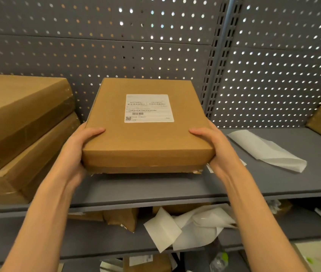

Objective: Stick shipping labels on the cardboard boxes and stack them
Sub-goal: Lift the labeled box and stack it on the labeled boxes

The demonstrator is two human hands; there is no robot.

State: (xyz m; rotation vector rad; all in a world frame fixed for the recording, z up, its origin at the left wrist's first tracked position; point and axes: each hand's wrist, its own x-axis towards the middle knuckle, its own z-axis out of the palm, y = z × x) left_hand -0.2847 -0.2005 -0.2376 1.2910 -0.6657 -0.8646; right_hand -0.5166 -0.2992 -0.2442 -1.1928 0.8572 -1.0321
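1. At 6 o'clock, nearest me, a lower shelf (100,238) carries crumpled white backing paper (187,228) and brown packets I can't identify.
2. My left hand (77,152) grips the cardboard box (148,142) at its 9 o'clock edge, thumb on top; my right hand (216,148) grips the 3 o'clock edge likewise. The fingers underneath are hidden.
3. The box sits at frame centre over the grey shelf (175,185); contact is unclear.
4. A shipping label (149,108) lies flat on the lid, its print too blurred to read.
5. At 9 o'clock, stacked boxes (18,122) run out of frame.
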